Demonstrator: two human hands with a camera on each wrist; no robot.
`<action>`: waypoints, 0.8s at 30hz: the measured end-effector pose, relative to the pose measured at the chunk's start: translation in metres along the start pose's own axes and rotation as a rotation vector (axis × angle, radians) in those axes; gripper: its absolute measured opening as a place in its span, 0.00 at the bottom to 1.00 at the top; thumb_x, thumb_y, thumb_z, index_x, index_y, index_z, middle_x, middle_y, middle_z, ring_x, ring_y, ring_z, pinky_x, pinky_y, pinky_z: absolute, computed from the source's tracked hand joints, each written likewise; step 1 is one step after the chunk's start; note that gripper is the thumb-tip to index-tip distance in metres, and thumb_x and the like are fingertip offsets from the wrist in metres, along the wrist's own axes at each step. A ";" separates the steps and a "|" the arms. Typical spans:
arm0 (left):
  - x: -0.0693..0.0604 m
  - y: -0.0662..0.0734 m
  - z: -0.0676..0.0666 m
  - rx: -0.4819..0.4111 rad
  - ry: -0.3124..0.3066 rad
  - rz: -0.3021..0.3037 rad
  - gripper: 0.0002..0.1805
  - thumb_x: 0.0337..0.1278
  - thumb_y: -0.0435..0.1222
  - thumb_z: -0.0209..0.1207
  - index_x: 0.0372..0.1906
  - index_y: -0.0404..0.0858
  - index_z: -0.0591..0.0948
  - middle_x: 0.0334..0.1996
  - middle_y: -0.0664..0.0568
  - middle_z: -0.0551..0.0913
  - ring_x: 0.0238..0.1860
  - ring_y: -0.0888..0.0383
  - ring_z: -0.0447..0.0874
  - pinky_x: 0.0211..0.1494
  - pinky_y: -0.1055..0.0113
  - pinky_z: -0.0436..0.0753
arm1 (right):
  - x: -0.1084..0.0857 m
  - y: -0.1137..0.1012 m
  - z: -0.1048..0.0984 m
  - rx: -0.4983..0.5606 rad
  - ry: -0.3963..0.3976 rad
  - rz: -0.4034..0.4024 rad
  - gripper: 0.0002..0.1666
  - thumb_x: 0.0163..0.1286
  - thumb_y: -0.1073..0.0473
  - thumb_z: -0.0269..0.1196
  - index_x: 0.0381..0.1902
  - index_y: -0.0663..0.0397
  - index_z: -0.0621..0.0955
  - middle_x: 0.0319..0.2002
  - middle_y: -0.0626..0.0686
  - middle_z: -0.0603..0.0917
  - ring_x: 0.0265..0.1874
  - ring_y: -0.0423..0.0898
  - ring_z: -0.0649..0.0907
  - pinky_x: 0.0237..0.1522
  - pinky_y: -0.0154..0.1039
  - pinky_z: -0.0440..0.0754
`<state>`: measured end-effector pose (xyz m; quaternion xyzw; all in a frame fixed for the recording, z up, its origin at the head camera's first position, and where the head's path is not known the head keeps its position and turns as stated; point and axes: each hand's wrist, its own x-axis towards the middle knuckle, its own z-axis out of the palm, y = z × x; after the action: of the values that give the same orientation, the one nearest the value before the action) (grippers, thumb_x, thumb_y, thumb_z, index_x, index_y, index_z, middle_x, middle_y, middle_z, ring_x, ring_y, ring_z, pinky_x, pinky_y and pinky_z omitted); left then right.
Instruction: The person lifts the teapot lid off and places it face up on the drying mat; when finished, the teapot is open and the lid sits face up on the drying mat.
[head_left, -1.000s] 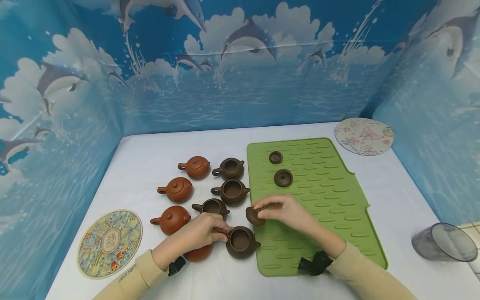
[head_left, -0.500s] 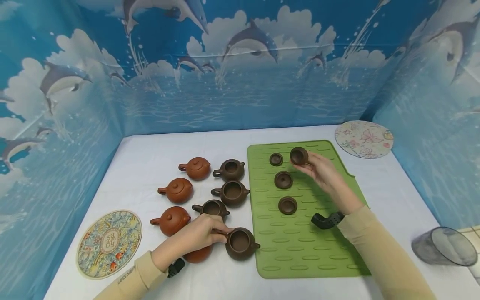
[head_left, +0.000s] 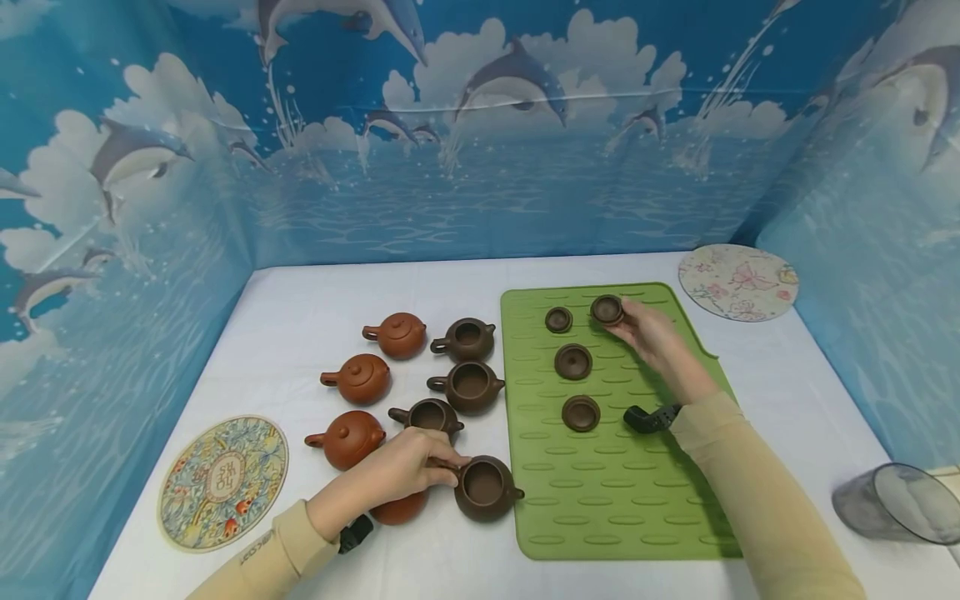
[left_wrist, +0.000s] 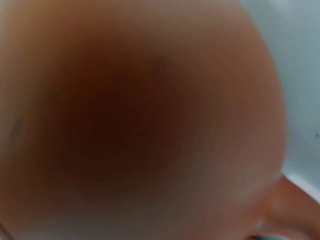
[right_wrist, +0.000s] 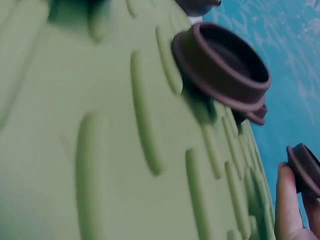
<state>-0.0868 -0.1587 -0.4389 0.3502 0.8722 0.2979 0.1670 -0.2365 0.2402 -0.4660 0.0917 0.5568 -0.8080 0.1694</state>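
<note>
In the head view my left hand (head_left: 405, 468) pinches the handle of a lidless dark brown teapot (head_left: 484, 488) near the table's front. My right hand (head_left: 660, 340) holds a dark lid (head_left: 607, 310) by its edge over the far part of the green mat (head_left: 622, 467); this lid (right_wrist: 306, 170) also shows in the right wrist view, at the fingertips. Three other dark lids, at the back (head_left: 558, 319), in the middle (head_left: 573, 362) and nearer (head_left: 581, 413), lie on the mat. A blurred reddish-brown round surface (left_wrist: 150, 120) fills most of the left wrist view.
Three more open dark teapots (head_left: 470, 387) stand left of the mat. Beyond them are several reddish teapots (head_left: 363, 379), one partly hidden by my left hand. A patterned round mat (head_left: 222, 483) lies left, a floral one (head_left: 738, 282) back right, and a grey cup (head_left: 896, 502) right.
My right hand has moved from the mat's left edge to its far part, leaving one lid on the mat and holding another. My left hand stays at the teapot's handle.
</note>
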 end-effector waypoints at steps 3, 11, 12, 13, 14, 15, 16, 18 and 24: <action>0.000 0.001 0.000 -0.003 -0.001 -0.007 0.15 0.55 0.38 0.68 0.48 0.41 0.88 0.32 0.58 0.84 0.31 0.73 0.73 0.35 0.78 0.75 | 0.003 0.002 -0.002 -0.130 0.055 -0.007 0.37 0.80 0.54 0.47 0.77 0.66 0.48 0.42 0.41 0.81 0.40 0.32 0.82 0.50 0.24 0.80; 0.000 0.002 -0.001 0.003 -0.006 -0.023 0.15 0.54 0.38 0.68 0.48 0.42 0.88 0.32 0.59 0.84 0.32 0.73 0.73 0.35 0.78 0.75 | 0.006 0.004 0.004 -0.582 0.254 -0.011 0.38 0.78 0.43 0.49 0.75 0.62 0.60 0.70 0.65 0.67 0.35 0.25 0.77 0.48 0.24 0.81; 0.000 0.002 -0.001 0.005 -0.005 -0.023 0.15 0.55 0.38 0.68 0.48 0.42 0.88 0.32 0.59 0.84 0.32 0.73 0.73 0.35 0.78 0.75 | 0.007 0.004 0.005 -0.630 0.279 -0.020 0.38 0.78 0.42 0.49 0.74 0.63 0.62 0.69 0.66 0.68 0.33 0.24 0.77 0.47 0.24 0.81; 0.000 0.002 -0.001 0.006 -0.004 -0.022 0.15 0.55 0.38 0.68 0.48 0.42 0.88 0.32 0.59 0.84 0.32 0.73 0.73 0.35 0.78 0.75 | 0.007 0.004 0.006 -0.666 0.299 -0.028 0.37 0.77 0.42 0.50 0.73 0.63 0.64 0.68 0.67 0.70 0.31 0.24 0.77 0.46 0.25 0.82; 0.000 0.002 -0.001 0.006 -0.004 -0.022 0.15 0.55 0.38 0.68 0.48 0.42 0.88 0.32 0.59 0.84 0.31 0.73 0.73 0.35 0.78 0.75 | 0.007 0.004 0.008 -0.709 0.320 -0.036 0.36 0.77 0.42 0.51 0.71 0.63 0.67 0.67 0.67 0.72 0.29 0.23 0.77 0.44 0.26 0.83; 0.000 0.002 0.000 0.006 -0.003 -0.023 0.15 0.55 0.38 0.68 0.48 0.42 0.88 0.32 0.59 0.84 0.31 0.73 0.73 0.35 0.78 0.75 | 0.007 0.003 0.009 -0.751 0.333 -0.046 0.35 0.77 0.43 0.51 0.70 0.63 0.68 0.65 0.67 0.73 0.28 0.23 0.77 0.43 0.27 0.83; 0.000 0.002 0.000 0.007 -0.002 -0.023 0.15 0.55 0.39 0.68 0.48 0.42 0.88 0.32 0.59 0.84 0.31 0.73 0.73 0.35 0.78 0.75 | 0.007 0.003 0.010 -0.790 0.349 -0.058 0.34 0.77 0.44 0.51 0.69 0.63 0.70 0.63 0.67 0.75 0.26 0.23 0.77 0.42 0.28 0.83; -0.001 0.001 0.000 0.007 -0.001 -0.024 0.15 0.55 0.39 0.68 0.49 0.42 0.88 0.32 0.59 0.84 0.31 0.73 0.73 0.36 0.78 0.75 | 0.007 0.004 0.012 -0.847 0.374 -0.069 0.32 0.78 0.45 0.51 0.67 0.64 0.72 0.60 0.68 0.78 0.23 0.23 0.77 0.43 0.33 0.84; -0.001 0.001 0.001 0.023 0.004 -0.028 0.15 0.56 0.39 0.68 0.49 0.43 0.88 0.34 0.59 0.84 0.34 0.72 0.76 0.37 0.77 0.77 | 0.011 0.006 0.009 -0.830 0.367 -0.065 0.32 0.80 0.46 0.47 0.69 0.65 0.69 0.60 0.69 0.77 0.22 0.23 0.77 0.36 0.26 0.82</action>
<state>-0.0849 -0.1586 -0.4390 0.3394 0.8806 0.2862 0.1655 -0.2445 0.2275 -0.4716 0.1404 0.8569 -0.4917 0.0650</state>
